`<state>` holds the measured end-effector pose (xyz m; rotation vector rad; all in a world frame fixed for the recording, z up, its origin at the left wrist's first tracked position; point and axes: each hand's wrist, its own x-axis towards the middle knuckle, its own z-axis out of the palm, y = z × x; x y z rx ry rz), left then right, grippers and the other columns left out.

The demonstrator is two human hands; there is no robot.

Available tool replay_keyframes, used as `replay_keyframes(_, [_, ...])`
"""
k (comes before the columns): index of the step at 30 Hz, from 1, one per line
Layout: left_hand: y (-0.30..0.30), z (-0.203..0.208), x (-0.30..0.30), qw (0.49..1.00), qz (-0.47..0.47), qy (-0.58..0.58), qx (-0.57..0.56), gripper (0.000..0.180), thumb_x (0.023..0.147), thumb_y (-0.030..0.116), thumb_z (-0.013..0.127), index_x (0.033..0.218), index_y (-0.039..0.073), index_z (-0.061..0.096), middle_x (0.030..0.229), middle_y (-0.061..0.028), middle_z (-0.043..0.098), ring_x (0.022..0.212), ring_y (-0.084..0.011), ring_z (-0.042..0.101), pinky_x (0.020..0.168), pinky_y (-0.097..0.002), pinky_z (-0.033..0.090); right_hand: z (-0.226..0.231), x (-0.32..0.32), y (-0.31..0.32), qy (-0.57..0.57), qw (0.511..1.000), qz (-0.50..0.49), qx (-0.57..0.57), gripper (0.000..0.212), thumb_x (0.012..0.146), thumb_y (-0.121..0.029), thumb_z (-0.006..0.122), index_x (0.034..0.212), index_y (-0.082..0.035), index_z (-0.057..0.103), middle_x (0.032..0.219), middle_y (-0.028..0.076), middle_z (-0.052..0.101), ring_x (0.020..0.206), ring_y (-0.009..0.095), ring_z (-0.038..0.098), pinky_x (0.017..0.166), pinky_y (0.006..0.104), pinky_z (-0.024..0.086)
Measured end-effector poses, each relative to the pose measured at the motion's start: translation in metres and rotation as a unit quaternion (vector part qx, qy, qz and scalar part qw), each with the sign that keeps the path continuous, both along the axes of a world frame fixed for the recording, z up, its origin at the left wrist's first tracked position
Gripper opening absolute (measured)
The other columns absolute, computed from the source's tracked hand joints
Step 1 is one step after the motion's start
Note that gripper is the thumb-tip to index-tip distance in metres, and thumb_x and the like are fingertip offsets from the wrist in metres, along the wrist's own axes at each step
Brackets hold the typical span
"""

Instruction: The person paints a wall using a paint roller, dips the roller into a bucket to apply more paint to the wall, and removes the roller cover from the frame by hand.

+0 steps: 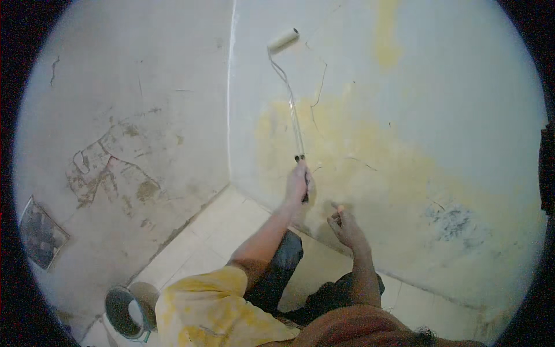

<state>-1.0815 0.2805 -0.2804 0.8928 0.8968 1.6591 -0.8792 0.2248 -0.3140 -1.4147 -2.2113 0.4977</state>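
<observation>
My left hand [298,184] is wrapped round the dark handle of a paint roller [293,110]. The roller's long metal frame runs upward from my fist, and its pale sleeve [283,41] is at the top, by the wall on the right side of the corner. My right hand [348,229] is lower and to the right, close to the same wall, with fingers partly bent and apart. I see nothing held in it. Yellowish patches mark this pale wall [347,136] behind both hands.
A dark bucket [122,312] stands on the tiled floor [199,248] at lower left. The left wall [173,52] has scraped, cracked patches. A framed dark panel [41,232] is at far left. A rough grey patch [457,222] marks the right wall.
</observation>
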Motion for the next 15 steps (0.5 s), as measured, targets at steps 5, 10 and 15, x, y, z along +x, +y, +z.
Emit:
replay_keyframes(5, [0.008, 0.046, -0.087, 0.995, 0.042, 0.086, -0.002, 0.044, 0.093, 0.049, 0.038, 0.075, 0.009, 0.044, 0.054, -0.0002, 0.041, 0.039, -0.0126, 0.041, 0.037, -0.0288, 0.035, 0.017, 0.003, -0.001, 0.006, 0.998, 0.009, -0.056, 0.043, 0.087, -0.027, 0.053, 0.124, -0.007, 0.043, 0.095, 0.016, 0.061, 0.087, 0.031, 0.059, 0.078, 0.0394, 0.046])
replay_keyframes(10, [0.010, 0.075, -0.153, 0.990, 0.051, 0.131, -0.014, 0.042, 0.093, 0.047, 0.038, 0.079, 0.009, 0.046, 0.054, -0.0002, 0.044, 0.038, -0.0120, 0.040, 0.036, -0.0275, 0.034, 0.023, 0.000, -0.005, -0.072, 0.995, 0.006, -0.076, 0.041, 0.085, -0.030, 0.055, 0.119, -0.006, 0.048, 0.098, 0.018, 0.061, 0.093, 0.032, 0.060, 0.081, 0.0405, 0.046])
replay_keyframes(15, [-0.008, 0.002, -0.186, 0.953, 0.128, 0.259, -0.089, 0.045, 0.093, 0.045, 0.037, 0.084, 0.004, 0.053, 0.049, -0.0013, 0.043, 0.039, -0.0119, 0.042, 0.039, -0.0279, 0.034, 0.019, -0.007, 0.004, -0.062, 0.995, 0.022, -0.079, 0.038, 0.085, -0.030, 0.055, 0.114, -0.005, 0.050, 0.098, 0.018, 0.061, 0.092, 0.035, 0.059, 0.079, 0.0413, 0.047])
